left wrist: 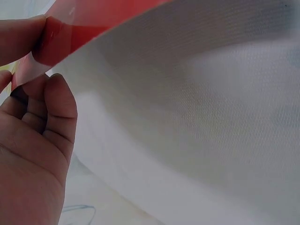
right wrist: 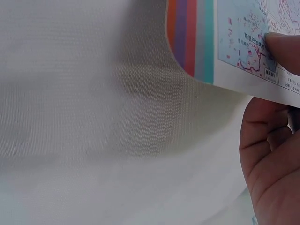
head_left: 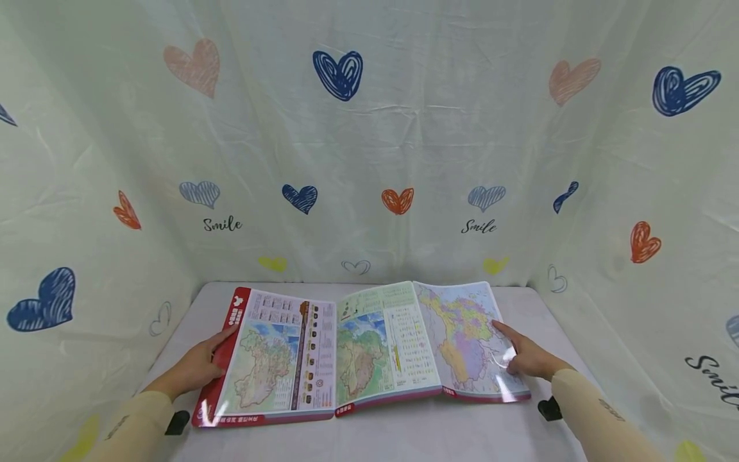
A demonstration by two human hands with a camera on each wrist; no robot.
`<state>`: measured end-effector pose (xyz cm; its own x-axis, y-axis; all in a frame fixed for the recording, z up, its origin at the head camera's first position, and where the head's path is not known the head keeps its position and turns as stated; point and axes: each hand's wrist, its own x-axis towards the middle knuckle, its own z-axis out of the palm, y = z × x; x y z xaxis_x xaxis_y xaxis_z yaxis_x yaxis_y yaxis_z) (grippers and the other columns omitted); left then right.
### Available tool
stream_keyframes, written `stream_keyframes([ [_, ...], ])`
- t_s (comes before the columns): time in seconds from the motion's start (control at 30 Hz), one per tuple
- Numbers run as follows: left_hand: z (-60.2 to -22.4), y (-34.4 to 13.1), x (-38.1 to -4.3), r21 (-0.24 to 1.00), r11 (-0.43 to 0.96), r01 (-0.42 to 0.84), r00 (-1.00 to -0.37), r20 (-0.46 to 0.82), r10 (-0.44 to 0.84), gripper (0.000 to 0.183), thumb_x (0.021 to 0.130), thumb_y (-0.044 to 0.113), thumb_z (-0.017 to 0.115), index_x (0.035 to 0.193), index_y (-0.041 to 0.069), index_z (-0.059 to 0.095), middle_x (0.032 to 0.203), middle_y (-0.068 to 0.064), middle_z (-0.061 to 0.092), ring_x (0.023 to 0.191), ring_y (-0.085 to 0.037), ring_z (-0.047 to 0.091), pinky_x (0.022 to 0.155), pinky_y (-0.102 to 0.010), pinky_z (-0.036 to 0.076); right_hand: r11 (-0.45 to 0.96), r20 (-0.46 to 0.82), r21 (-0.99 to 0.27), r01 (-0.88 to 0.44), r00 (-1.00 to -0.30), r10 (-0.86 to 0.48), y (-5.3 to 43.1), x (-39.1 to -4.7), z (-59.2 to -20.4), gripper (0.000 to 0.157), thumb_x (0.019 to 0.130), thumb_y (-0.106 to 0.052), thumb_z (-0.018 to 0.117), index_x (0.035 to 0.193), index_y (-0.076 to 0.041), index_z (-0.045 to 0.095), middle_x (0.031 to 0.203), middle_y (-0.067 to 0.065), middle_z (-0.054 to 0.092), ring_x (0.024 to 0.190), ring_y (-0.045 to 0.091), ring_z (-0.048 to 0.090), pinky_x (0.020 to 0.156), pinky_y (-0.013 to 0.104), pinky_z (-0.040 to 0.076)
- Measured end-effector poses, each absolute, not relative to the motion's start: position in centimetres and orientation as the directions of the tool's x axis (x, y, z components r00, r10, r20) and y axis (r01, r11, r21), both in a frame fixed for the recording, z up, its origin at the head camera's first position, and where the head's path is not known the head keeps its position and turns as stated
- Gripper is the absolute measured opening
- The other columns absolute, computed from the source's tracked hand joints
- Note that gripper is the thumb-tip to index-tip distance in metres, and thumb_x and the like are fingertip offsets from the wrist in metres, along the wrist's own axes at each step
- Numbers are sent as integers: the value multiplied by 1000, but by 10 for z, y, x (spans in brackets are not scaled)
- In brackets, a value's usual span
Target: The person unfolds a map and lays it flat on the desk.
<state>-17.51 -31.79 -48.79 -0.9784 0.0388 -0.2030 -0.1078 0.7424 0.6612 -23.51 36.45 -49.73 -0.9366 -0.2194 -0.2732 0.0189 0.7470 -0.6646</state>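
A folding map [head_left: 381, 346] is spread out in three panels over the white table in the head view. Its left panel has a red border and the right one a coloured political map. My left hand [head_left: 199, 362] grips the red left edge; in the left wrist view the thumb lies on top of the red sheet [left wrist: 89, 28] and curled fingers sit beneath. At the other end my right hand [head_left: 531, 356] pinches the right edge. The right wrist view has that thumb on the printed face near a corner with coloured stripes [right wrist: 192, 42], fingers curled below.
White cloth [head_left: 369, 141] printed with hearts and "Smile" hangs behind the table and along both sides. The white tabletop [head_left: 392, 439] shows in front of the map. Dark objects [head_left: 177, 422] sit by each wrist.
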Motion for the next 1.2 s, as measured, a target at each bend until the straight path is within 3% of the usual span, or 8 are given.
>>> stream_keyframes([
  [0.37,-489,-321,-173,647,756,-98,-982,-186,32,92,81,-1,73,156,-2,19,137,-41,36,101,-42,55,73,-45,59,781,-328,-617,102,-934,-138,366,-231,-494,105,71,4,72,159,-10,17,155,35,15,127,51,36,106,71,23],
  [0.87,-489,-323,-173,662,743,-104,-981,-191,33,94,79,-3,74,156,-1,20,137,-41,35,98,-38,57,70,-45,59,801,-312,-593,75,-939,-144,374,-231,-499,103,69,5,71,158,-9,21,150,34,25,109,39,46,101,68,35],
  [1.2,-492,-324,-174,640,760,-113,-980,-196,19,93,80,-2,74,156,0,20,138,-41,33,101,-43,55,70,-46,59,792,-317,-606,78,-937,-151,376,-231,-502,105,66,9,71,158,-8,23,137,30,39,95,31,50,86,45,46],
])
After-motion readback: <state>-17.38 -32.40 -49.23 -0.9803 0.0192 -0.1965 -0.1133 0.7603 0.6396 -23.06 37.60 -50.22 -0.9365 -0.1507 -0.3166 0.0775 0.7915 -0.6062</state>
